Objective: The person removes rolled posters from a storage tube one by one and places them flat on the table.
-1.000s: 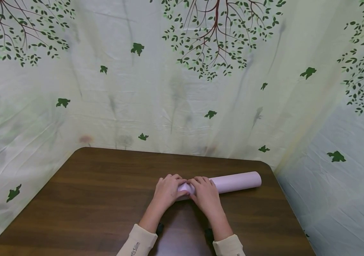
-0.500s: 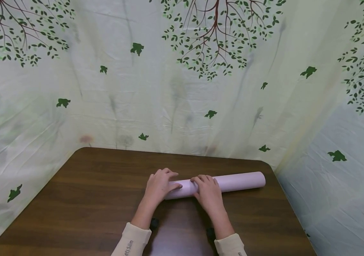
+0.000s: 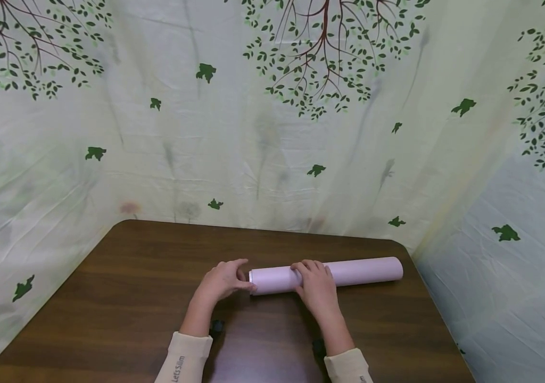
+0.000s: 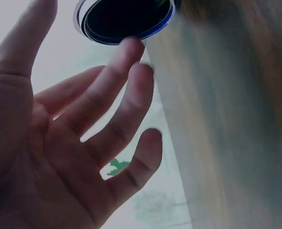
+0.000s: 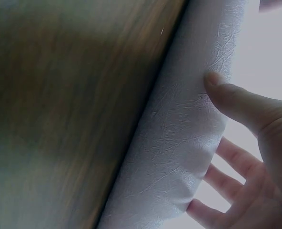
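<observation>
One right grip (image 3: 318, 289) holds one roll (image 3: 365, 271) (left grip (image 3: 219, 283) at one end).

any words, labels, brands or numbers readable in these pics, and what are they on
"Let's Slim", dark letters on the left sleeve, in the head view.
Right sleeve: a bit of dark lettering, cut off by the picture's bottom edge and too partial to read.
Pale roll: no lettering I can make out.
Backdrop: printed branches and leaves, no readable words or numbers.
</observation>
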`<state>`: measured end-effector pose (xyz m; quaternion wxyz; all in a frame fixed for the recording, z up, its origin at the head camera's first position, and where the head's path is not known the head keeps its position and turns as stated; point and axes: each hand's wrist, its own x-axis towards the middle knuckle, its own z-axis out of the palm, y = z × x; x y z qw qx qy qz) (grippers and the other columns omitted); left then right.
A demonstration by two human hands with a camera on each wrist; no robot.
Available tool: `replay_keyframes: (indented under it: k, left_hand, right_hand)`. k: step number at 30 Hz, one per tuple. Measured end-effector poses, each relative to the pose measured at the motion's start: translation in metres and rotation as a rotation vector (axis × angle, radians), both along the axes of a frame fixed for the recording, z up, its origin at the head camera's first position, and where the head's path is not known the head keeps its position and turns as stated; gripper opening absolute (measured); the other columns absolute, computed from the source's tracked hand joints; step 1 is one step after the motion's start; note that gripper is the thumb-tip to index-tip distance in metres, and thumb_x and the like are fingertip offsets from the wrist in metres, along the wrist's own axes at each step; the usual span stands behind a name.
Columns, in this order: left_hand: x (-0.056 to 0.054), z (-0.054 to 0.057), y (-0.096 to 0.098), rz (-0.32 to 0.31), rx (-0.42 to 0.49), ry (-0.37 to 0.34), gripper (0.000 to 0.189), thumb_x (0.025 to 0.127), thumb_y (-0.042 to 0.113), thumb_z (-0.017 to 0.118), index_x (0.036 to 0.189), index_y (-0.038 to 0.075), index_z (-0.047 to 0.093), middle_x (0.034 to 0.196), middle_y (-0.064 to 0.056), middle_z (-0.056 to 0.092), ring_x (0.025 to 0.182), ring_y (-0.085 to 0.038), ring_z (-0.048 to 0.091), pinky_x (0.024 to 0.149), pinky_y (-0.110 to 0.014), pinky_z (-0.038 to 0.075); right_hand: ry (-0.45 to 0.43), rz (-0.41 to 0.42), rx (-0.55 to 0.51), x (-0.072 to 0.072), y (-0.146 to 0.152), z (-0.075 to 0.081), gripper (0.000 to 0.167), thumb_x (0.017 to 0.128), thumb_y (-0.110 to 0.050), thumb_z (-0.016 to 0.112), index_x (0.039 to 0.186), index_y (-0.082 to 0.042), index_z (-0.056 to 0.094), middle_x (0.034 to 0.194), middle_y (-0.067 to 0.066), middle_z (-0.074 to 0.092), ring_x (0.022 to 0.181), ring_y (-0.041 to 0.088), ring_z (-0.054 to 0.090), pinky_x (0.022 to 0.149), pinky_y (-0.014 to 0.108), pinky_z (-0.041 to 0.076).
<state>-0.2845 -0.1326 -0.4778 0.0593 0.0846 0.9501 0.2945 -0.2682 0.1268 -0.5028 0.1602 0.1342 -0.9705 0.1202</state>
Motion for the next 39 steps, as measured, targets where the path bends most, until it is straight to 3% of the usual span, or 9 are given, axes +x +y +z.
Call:
replay_keyframes:
  k: [7, 17, 32, 39]
  left_hand:
    - [0.0002, -0.0024, 0.0052, -0.048, 0.068, -0.046, 0.087, 0.077, 0.028, 0.096, 0.150, 0.002, 0.057, 0.101, -0.001, 0.079, 0.093, -0.014, 0.069, 0.088, -0.038, 0.054]
    - [0.0016, -0.0029, 0.0070, -0.079, 0.040, -0.001, 0.061, 0.084, 0.013, 0.088, 0.140, 0.000, 0.066, 0.101, -0.005, 0.080, 0.092, -0.016, 0.069, 0.086, -0.038, 0.055]
    - [-0.0002, -0.0065, 0.0074, -0.089, 0.019, 0.022, 0.056, 0.084, 0.010, 0.088, 0.136, 0.003, 0.070, 0.090, 0.000, 0.083, 0.091, -0.013, 0.075, 0.086, -0.036, 0.056]
    - [0.0004, -0.0069, 0.0074, -0.074, 0.010, 0.034, 0.054, 0.082, 0.010, 0.088, 0.134, 0.006, 0.073, 0.084, 0.003, 0.081, 0.083, -0.009, 0.074, 0.080, -0.033, 0.055]
  right_hand:
    - [-0.009, -0.004, 0.004, -0.0008, 0.0005, -0.0011, 0.045, 0.082, -0.025, 0.092, 0.123, -0.025, 0.073, 0.130, 0.005, 0.071, 0.128, 0.033, 0.060, 0.109, 0.055, 0.047]
    - [-0.008, -0.003, 0.001, -0.0004, 0.0003, 0.0001, 0.044, 0.083, -0.026, 0.092, 0.123, -0.025, 0.073, 0.130, 0.004, 0.071, 0.127, 0.032, 0.060, 0.108, 0.055, 0.047]
    - [0.011, -0.005, 0.002, -0.0015, 0.0008, -0.0017, 0.044, 0.082, -0.028, 0.093, 0.122, -0.026, 0.073, 0.129, 0.003, 0.071, 0.127, 0.032, 0.061, 0.106, 0.053, 0.048]
    - [-0.008, -0.009, -0.013, -0.0026, 0.0015, -0.0027, 0.045, 0.082, -0.027, 0.092, 0.122, -0.026, 0.073, 0.131, 0.003, 0.071, 0.129, 0.032, 0.060, 0.110, 0.054, 0.046]
